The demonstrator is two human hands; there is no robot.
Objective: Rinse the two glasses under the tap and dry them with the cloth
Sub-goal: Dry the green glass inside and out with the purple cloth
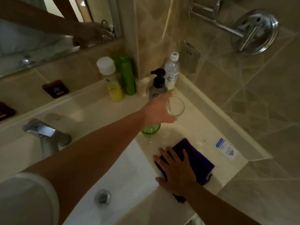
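Observation:
A clear glass (177, 106) stands on the pale counter to the right of the basin. My left hand (158, 109) reaches across and grips its left side, fingers and thumb curled round it. A green glass (150, 129) stands just below that hand, partly hidden under my wrist. Nearer to me a purple cloth (197, 157) lies folded on the counter. My right hand (176, 170) rests flat on the cloth's left part with fingers spread straight. The chrome tap (43, 132) rises at the left above the white basin (129, 159).
Several bottles stand in the back corner: a yellow one (113, 85), a green can (127, 75), a black-pump dispenser (157, 85) and a water bottle (172, 70). A small packet (226, 149) lies at the counter's right edge. The drain plug (102, 196) shows in the basin.

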